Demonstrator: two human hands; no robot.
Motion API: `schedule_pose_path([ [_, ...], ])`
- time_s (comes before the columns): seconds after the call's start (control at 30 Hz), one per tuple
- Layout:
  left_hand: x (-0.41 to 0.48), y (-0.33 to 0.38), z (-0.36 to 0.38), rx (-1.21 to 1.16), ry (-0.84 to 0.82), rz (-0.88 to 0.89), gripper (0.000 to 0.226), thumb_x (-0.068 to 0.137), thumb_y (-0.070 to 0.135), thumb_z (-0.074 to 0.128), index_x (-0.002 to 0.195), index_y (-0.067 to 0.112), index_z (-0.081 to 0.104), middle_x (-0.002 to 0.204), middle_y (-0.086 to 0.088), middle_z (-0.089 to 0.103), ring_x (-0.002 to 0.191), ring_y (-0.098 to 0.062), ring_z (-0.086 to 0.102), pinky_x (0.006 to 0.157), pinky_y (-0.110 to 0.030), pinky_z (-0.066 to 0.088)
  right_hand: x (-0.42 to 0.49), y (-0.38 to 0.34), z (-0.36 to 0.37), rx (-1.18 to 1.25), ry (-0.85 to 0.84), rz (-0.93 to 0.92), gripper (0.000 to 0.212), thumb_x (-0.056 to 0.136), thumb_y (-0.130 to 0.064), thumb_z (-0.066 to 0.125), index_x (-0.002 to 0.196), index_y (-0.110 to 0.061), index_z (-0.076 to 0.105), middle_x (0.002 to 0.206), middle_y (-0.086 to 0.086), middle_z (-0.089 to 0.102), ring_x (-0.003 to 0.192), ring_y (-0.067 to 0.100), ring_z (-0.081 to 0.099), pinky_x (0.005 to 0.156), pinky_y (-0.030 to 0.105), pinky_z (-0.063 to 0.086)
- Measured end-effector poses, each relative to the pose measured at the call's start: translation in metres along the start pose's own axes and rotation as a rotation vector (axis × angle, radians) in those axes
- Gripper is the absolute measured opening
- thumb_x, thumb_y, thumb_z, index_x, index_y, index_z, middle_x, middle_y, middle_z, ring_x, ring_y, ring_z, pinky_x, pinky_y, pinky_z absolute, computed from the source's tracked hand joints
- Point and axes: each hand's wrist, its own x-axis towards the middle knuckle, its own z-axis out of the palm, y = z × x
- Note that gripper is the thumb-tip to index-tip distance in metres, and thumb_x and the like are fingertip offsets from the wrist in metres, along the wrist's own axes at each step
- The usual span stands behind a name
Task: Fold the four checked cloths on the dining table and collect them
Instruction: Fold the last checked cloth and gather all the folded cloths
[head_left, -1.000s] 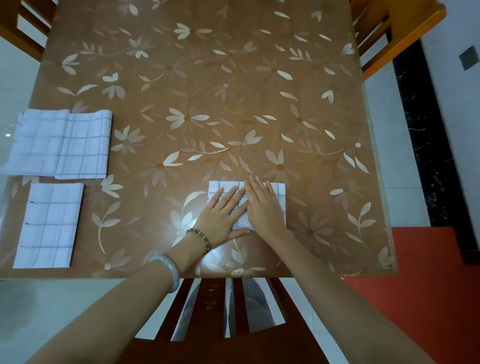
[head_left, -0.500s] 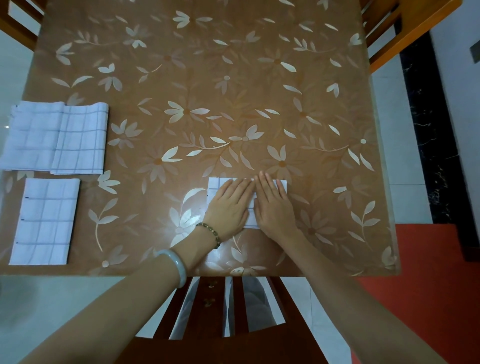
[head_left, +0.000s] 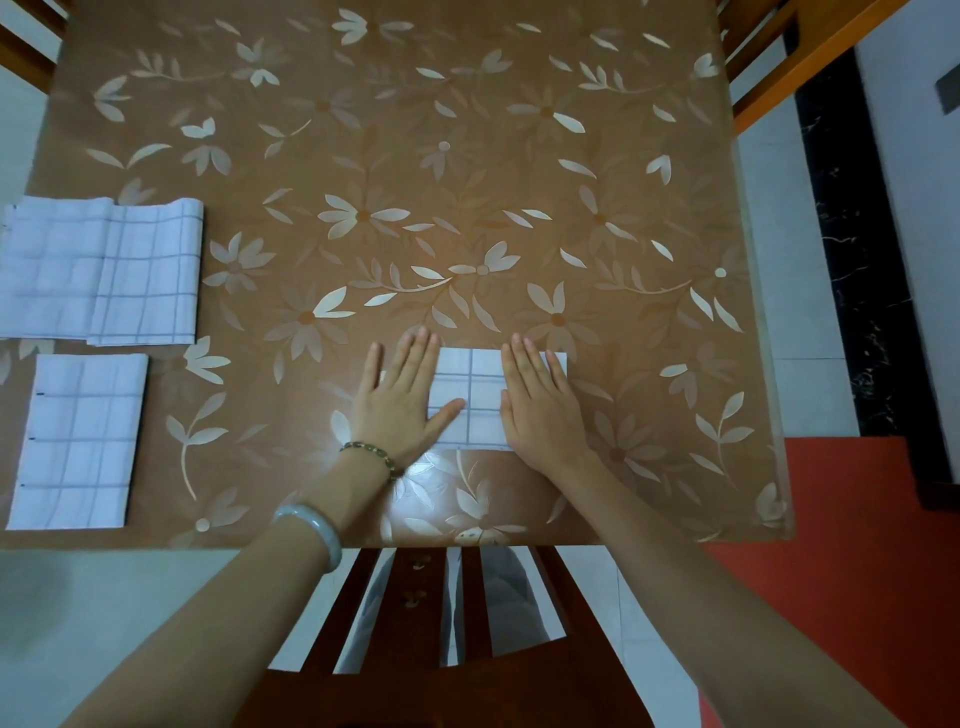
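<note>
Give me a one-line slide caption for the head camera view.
Both hands, left and right, press flat on a folded checked cloth on the floral dining table.

The hands (head_left: 467, 405) cover both ends of the folded cloth (head_left: 470, 397).

Just one view here, head cam looking steeply down from the near edge of the dining table (head_left: 467, 156). Wide angle, fairly close: both forearms enter from 6 o'clock, chair back (head_left: 467, 691) right underneath, floor showing at 3 and 9 o'clock.
</note>
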Motion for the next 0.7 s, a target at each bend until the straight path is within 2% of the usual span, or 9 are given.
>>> schedule_pose_path([
  [0.07, 0.001, -0.01, -0.007, 0.015, -0.004, -0.064, 0.083, 0.09, 0.068, 0.005, 0.151, 0.011, 0.002, 0.158, -0.004, 0.001, 0.147, -0.017, 0.0, 0.118, -0.046, -0.006, 0.0, -0.001, 0.0, 0.003, -0.001, 0.007, 0.055, 0.096, -0.026, 0.024, 0.144, 0.0, 0.033, 0.151, 0.016, 0.034, 0.141, 0.026, 0.03, 0.117, 0.045, 0.024],
  [0.13, 0.005, -0.008, -0.019, -0.039, 0.064, -0.077, 0.077, 0.094, 0.058, 0.011, 0.15, 0.004, 0.01, 0.158, -0.01, 0.008, 0.147, -0.022, 0.006, 0.118, -0.046, -0.004, 0.0, -0.002, 0.0, -0.005, 0.0, 0.015, 0.055, 0.095, -0.025, 0.026, 0.143, 0.0, 0.035, 0.15, 0.017, 0.035, 0.141, 0.026, 0.031, 0.116, 0.044, 0.024],
  [0.23, 0.013, 0.02, -0.026, -0.093, 0.144, 0.183, 0.063, 0.095, 0.037, 0.026, 0.145, -0.001, 0.029, 0.152, -0.019, 0.03, 0.142, -0.03, 0.027, 0.116, -0.047, 0.01, 0.0, -0.002, 0.0, -0.023, -0.005, 0.019, 0.055, 0.095, -0.025, 0.028, 0.142, 0.0, 0.037, 0.149, 0.017, 0.037, 0.14, 0.026, 0.033, 0.115, 0.043, 0.023],
  [0.3, 0.015, 0.04, -0.019, -0.109, 0.079, 0.329, 0.058, 0.096, 0.032, 0.026, 0.145, 0.001, 0.03, 0.152, -0.017, 0.03, 0.142, -0.029, 0.028, 0.116, -0.045, 0.012, 0.0, -0.003, -0.001, -0.022, -0.009, 0.013, 0.055, 0.094, -0.026, 0.028, 0.141, 0.001, 0.039, 0.148, 0.017, 0.038, 0.139, 0.026, 0.034, 0.114, 0.043, 0.022],
  [0.33, 0.016, 0.045, -0.014, -0.125, 0.039, 0.341, 0.057, 0.097, 0.032, 0.025, 0.146, 0.002, 0.029, 0.153, -0.015, 0.03, 0.142, -0.027, 0.028, 0.117, -0.044, 0.013, 0.0, -0.003, -0.002, -0.027, -0.011, 0.009, 0.055, 0.094, -0.026, 0.028, 0.14, 0.001, 0.04, 0.148, 0.017, 0.039, 0.139, 0.026, 0.034, 0.113, 0.043, 0.022],
  [0.43, 0.013, 0.042, -0.001, -0.085, -0.015, 0.263, 0.06, 0.098, 0.04, 0.024, 0.149, 0.008, 0.024, 0.155, -0.007, 0.027, 0.144, -0.02, 0.023, 0.117, -0.044, 0.013, 0.0, -0.002, -0.002, -0.052, -0.018, -0.001, 0.055, 0.094, -0.027, 0.027, 0.141, 0.002, 0.038, 0.148, 0.018, 0.037, 0.14, 0.027, 0.033, 0.114, 0.044, 0.021],
  [0.53, 0.008, 0.021, 0.0, -0.02, -0.024, 0.196, 0.071, 0.097, 0.057, 0.019, 0.151, 0.012, 0.014, 0.158, -0.003, 0.016, 0.146, -0.015, 0.011, 0.118, -0.045, 0.006, 0.0, -0.001, -0.001, -0.038, -0.025, 0.003, 0.056, 0.096, -0.027, 0.024, 0.143, 0.001, 0.034, 0.15, 0.018, 0.035, 0.14, 0.027, 0.032, 0.116, 0.044, 0.023],
  [0.63, 0.003, -0.011, -0.003, 0.058, -0.015, 0.09, 0.08, 0.093, 0.067, 0.009, 0.152, 0.013, 0.005, 0.159, -0.003, 0.006, 0.147, -0.016, 0.001, 0.118, -0.045, -0.003, 0.0, -0.002, -0.004, -0.014, -0.031, 0.015, 0.056, 0.095, -0.026, 0.024, 0.143, 0.001, 0.035, 0.15, 0.018, 0.036, 0.14, 0.028, 0.032, 0.116, 0.045, 0.025],
  [0.7, -0.002, -0.029, -0.011, 0.075, 0.027, -0.006, 0.084, 0.091, 0.068, 0.008, 0.151, 0.008, 0.009, 0.158, -0.008, 0.008, 0.147, -0.019, 0.003, 0.118, -0.045, -0.003, 0.0, -0.004, -0.005, 0.001, -0.033, 0.02, 0.056, 0.095, -0.026, 0.025, 0.143, 0.0, 0.035, 0.15, 0.017, 0.036, 0.14, 0.027, 0.032, 0.116, 0.046, 0.026],
])
